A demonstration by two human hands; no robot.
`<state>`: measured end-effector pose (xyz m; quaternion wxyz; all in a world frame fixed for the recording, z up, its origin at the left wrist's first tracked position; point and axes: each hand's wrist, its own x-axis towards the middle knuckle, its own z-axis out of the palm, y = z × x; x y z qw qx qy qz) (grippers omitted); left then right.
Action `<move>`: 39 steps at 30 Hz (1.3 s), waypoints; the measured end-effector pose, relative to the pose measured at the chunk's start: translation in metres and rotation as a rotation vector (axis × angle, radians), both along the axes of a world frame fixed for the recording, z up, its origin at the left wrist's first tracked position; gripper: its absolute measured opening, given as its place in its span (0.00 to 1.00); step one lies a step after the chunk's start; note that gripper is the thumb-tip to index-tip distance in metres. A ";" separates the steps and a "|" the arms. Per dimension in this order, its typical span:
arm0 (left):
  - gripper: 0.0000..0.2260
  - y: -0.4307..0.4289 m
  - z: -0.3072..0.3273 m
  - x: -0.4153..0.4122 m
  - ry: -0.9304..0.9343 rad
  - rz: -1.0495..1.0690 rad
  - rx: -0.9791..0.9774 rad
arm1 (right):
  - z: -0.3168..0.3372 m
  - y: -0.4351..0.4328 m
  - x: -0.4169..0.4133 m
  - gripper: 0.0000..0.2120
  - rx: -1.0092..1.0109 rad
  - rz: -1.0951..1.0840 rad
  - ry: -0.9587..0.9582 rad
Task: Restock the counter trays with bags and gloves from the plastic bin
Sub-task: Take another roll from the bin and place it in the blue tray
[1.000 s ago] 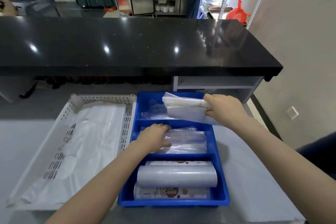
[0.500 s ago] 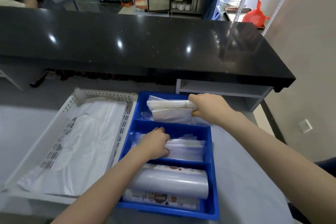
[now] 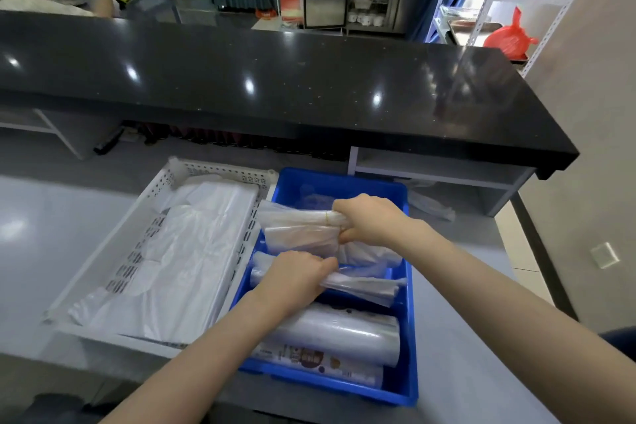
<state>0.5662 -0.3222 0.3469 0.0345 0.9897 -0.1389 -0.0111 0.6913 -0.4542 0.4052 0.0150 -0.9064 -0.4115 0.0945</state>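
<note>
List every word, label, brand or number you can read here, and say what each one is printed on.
No text here can be read.
Printed roll wrapper in the near compartment of the blue tray: brown and dark print with round marks, too blurred to read.
Upper roll in the same compartment: a few dark spots near its top edge, not legible.
Bags in both hands, the white tray and the black counter: no print visible.
</note>
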 end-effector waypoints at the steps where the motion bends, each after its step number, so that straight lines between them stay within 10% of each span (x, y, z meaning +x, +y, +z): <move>1: 0.08 0.000 0.001 -0.002 -0.002 0.010 -0.003 | -0.005 0.001 -0.002 0.12 -0.012 0.005 -0.005; 12: 0.07 0.004 0.001 -0.007 -0.048 0.000 -0.120 | -0.047 -0.013 -0.008 0.13 0.038 -0.072 0.271; 21: 0.07 0.006 -0.001 0.002 -0.058 -0.027 -0.106 | -0.061 -0.039 -0.015 0.26 0.068 0.079 -0.133; 30: 0.08 0.007 0.001 0.005 -0.035 -0.026 -0.064 | -0.062 -0.041 -0.012 0.23 0.055 0.016 0.259; 39: 0.08 0.010 0.002 0.010 0.004 -0.039 -0.079 | -0.074 -0.037 -0.013 0.25 0.057 0.016 0.221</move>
